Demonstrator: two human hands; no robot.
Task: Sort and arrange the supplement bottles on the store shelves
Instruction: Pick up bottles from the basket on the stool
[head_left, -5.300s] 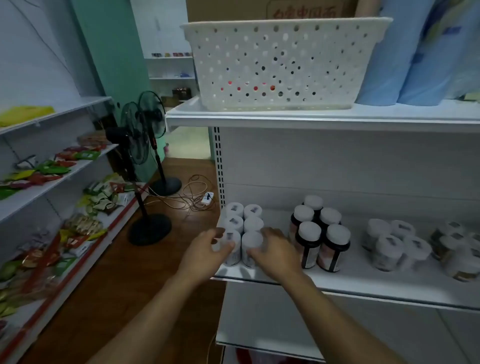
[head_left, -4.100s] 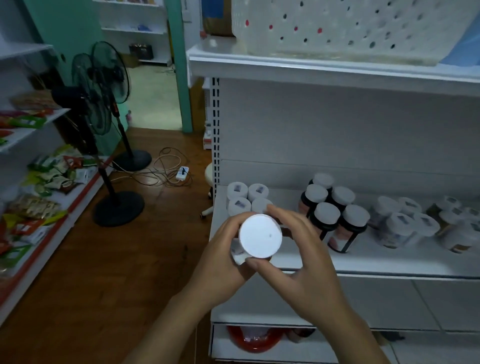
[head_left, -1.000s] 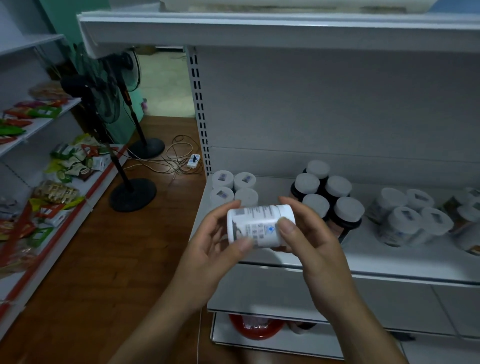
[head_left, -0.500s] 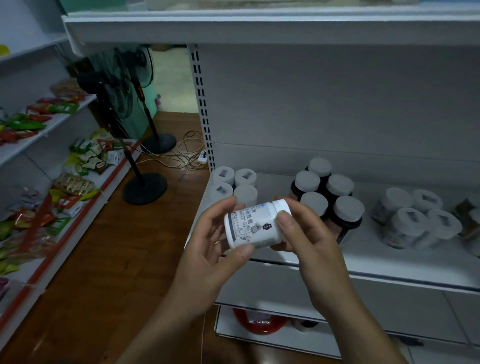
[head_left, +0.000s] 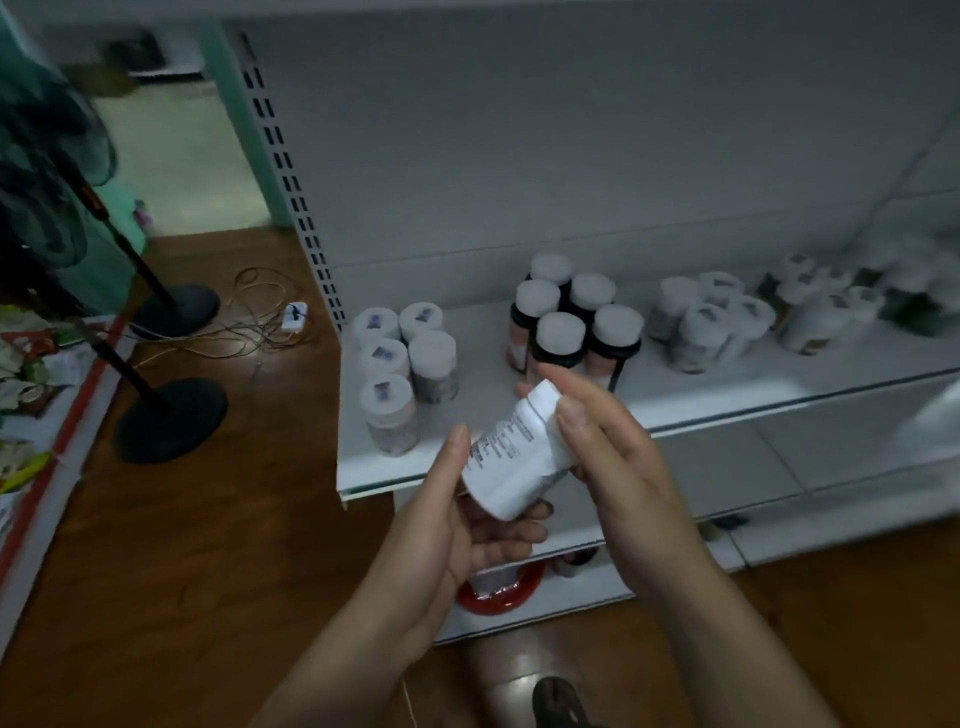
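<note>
1. White supplement bottle (head_left: 519, 457) held in the air just in front of the shelf (head_left: 727, 387) edge, tilted, with the cap end up and away and the printed label toward the camera.
2. Left hand (head_left: 467, 530) cupping the base, fingers (head_left: 511, 525) curled beneath it and thumb laid along the label; right hand (head_left: 623, 467) pinching the cap end between thumb and fingers.
3. Probably a label check before shelving: finish reading, then turn the bottle upright from the cap end.
4. Match it to the cluster of white-capped bottles (head_left: 402, 364) at the shelf's left end; likely slot, the bare front spot just beside the nearest one.
5. Set it down flat, label outward, close to its neighbours without knocking them; steer clear of the dark bottles (head_left: 566, 332) further right.
6. Release only after seating the base fully on the shelf, back from the lip.
</note>
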